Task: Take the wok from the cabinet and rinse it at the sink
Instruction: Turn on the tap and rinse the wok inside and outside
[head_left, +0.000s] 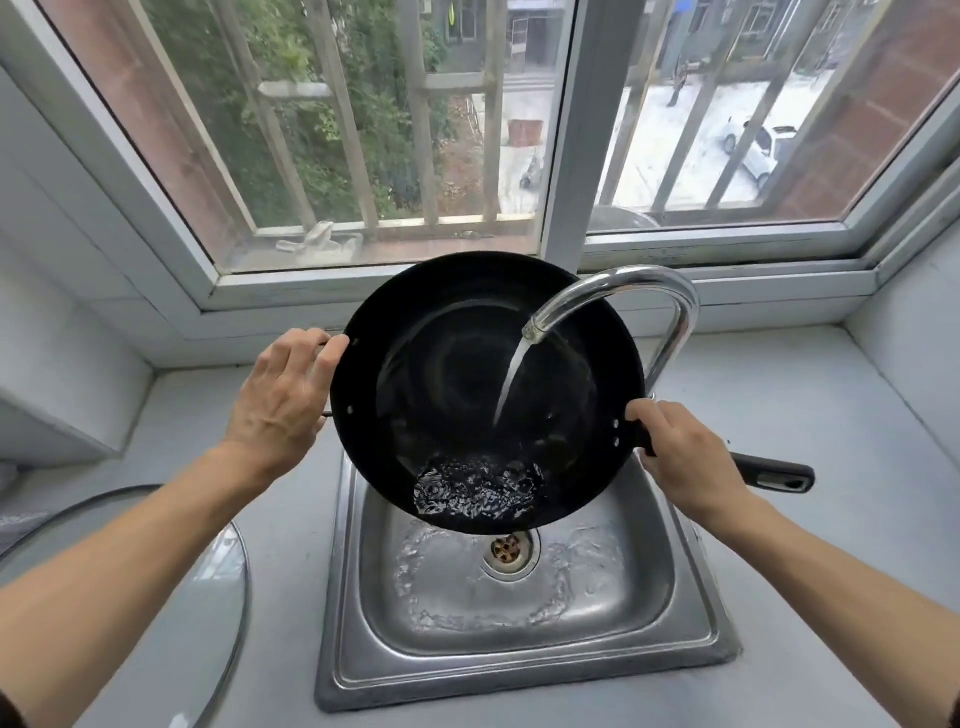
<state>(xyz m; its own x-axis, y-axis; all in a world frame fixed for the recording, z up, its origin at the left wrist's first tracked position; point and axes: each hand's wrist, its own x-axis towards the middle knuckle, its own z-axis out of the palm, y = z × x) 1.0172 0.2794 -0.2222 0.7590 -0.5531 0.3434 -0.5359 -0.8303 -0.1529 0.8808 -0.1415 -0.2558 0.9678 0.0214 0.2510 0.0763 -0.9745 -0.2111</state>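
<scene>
A black wok hangs tilted toward me over the steel sink. Water runs from the curved chrome faucet into the wok and pools at its near edge. My left hand grips the small loop handle on the wok's left rim. My right hand grips the long black handle where it joins the rim. Water lies around the sink drain.
A glass lid lies on the grey counter at the lower left. The window sill and frame stand right behind the wok. Tiled walls close in on the left and right. Bare counter runs to the right of the sink.
</scene>
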